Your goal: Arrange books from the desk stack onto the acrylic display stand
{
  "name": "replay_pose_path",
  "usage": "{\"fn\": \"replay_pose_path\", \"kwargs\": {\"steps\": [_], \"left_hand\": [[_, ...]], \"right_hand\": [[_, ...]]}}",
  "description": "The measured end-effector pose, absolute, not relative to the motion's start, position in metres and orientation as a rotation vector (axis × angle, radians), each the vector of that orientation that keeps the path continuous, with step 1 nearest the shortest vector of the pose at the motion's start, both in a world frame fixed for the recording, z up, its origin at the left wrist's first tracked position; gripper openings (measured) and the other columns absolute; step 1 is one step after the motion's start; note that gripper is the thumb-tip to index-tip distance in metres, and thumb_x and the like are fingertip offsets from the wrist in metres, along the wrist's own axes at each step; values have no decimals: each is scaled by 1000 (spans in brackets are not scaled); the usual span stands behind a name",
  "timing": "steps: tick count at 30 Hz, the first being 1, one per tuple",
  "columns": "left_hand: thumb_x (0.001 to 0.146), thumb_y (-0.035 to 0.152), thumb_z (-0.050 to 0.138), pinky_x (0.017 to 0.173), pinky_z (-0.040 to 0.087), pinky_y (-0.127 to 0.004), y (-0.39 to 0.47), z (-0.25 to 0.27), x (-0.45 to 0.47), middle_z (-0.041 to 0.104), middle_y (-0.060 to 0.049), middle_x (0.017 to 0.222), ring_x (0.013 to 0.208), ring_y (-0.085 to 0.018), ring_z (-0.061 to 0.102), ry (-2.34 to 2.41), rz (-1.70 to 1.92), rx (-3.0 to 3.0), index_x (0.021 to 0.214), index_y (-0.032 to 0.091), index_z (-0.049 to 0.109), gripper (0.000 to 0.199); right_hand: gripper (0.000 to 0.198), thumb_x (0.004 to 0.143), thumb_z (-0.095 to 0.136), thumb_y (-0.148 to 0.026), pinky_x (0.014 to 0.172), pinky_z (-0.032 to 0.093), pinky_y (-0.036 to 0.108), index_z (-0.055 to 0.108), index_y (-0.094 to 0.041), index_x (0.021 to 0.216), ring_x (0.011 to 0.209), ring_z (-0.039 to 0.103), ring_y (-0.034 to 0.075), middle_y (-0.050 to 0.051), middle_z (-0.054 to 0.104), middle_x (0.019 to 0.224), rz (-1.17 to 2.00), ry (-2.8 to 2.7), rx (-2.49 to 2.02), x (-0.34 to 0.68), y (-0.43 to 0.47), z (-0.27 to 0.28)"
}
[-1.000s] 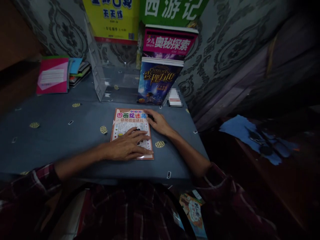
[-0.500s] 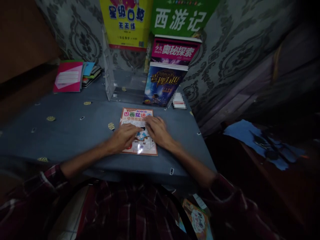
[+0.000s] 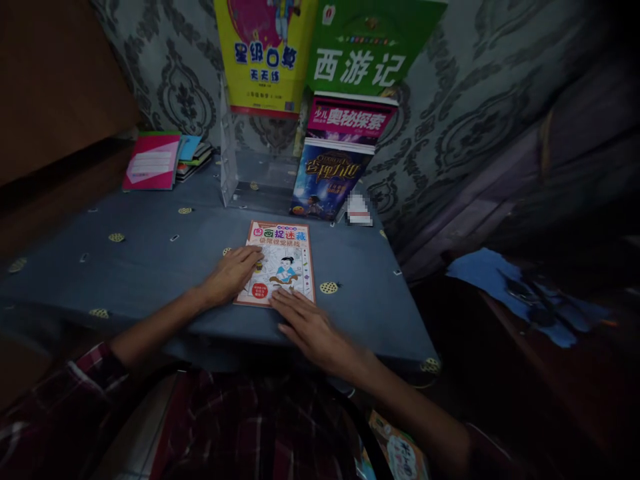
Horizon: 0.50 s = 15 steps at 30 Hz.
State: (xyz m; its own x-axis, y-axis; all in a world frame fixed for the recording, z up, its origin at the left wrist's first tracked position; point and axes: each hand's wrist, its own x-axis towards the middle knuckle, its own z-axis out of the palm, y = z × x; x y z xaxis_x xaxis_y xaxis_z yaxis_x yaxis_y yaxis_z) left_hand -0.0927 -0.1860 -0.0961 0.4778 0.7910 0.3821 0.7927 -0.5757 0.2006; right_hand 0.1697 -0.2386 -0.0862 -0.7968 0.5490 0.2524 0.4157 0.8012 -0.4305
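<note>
A thin picture book (image 3: 295,257) with an orange border and a cartoon figure on its cover lies shut on the cloth-covered table (image 3: 165,267). My left hand (image 3: 231,275) rests along its left edge, with the fingertips on the cover. Over the lower right part of the same book, my right hand (image 3: 310,328) lies with fingers stretched out, its fingertips near the bottom of the cover. Neither hand is closed around anything.
Behind the book stands a clear acrylic rack (image 3: 229,153) holding a yellow book (image 3: 267,73), a green book (image 3: 370,40), a pink book (image 3: 350,119) and a dark blue book (image 3: 327,180). A stack of booklets (image 3: 153,160) lies at the back left. Right of the table is a blue cloth (image 3: 480,270).
My right hand has slid down from the book's upper right to its lower right. The left hand has drawn back toward the left edge, uncovering the cartoon figure.
</note>
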Motion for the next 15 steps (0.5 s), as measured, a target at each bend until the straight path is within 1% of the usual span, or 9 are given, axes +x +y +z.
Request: {"fn": "replay_pose_path", "kwargs": {"steps": [4, 7, 9, 11, 13, 15], "left_hand": [[103, 21, 38, 104, 49, -45, -187, -95, -93, 64, -11, 134, 123, -24, 59, -1447, -733, -2694, 124, 17, 59, 30], [104, 22, 37, 104, 49, -45, -188, -94, -93, 64, -12, 135, 123, -24, 59, -1461, -729, -2705, 125, 18, 59, 31], [104, 23, 38, 106, 49, -45, -189, -93, -93, 63, -11, 136, 124, -24, 58, -1475, -727, -2713, 126, 18, 60, 32], [103, 23, 38, 106, 48, -46, -189, -92, -93, 62, -11, 136, 125, -24, 58, -1488, -733, -2711, 127, 19, 60, 32], [103, 22, 38, 106, 48, -46, -189, -93, -93, 62, -12, 136, 125, -24, 58, -1497, -733, -2696, 126, 19, 60, 32], [102, 21, 39, 105, 49, -48, -188, -94, -93, 62, -13, 136, 126, -26, 58, -1510, -722, -2669, 125, 19, 61, 32]], "right_hand": [[47, 104, 47, -26, 122, 39, 50, 45, -21, 151, 144, 47, 22, 10, 54, 152, 534, -2542, -772, 198, -239, -91], [42, 104, 47, -25, 119, 41, 52, 52, -22, 146, 138, 55, 22, 10, 61, 145, 541, -2479, -791, 204, -236, -90], [38, 104, 46, -24, 116, 45, 53, 59, -23, 140, 130, 62, 22, 9, 68, 137, 561, -2432, -802, 202, -233, -86], [36, 103, 45, -24, 110, 51, 51, 63, -24, 135, 121, 67, 23, 8, 73, 128, 584, -2356, -860, 200, -227, -81], [37, 102, 45, -25, 103, 55, 48, 63, -24, 134, 117, 69, 24, 8, 74, 126, 589, -2272, -961, 198, -216, -80], [40, 100, 47, -27, 103, 54, 48, 60, -22, 138, 121, 67, 26, 11, 70, 133, 572, -2237, -1045, 198, -199, -82]]}}
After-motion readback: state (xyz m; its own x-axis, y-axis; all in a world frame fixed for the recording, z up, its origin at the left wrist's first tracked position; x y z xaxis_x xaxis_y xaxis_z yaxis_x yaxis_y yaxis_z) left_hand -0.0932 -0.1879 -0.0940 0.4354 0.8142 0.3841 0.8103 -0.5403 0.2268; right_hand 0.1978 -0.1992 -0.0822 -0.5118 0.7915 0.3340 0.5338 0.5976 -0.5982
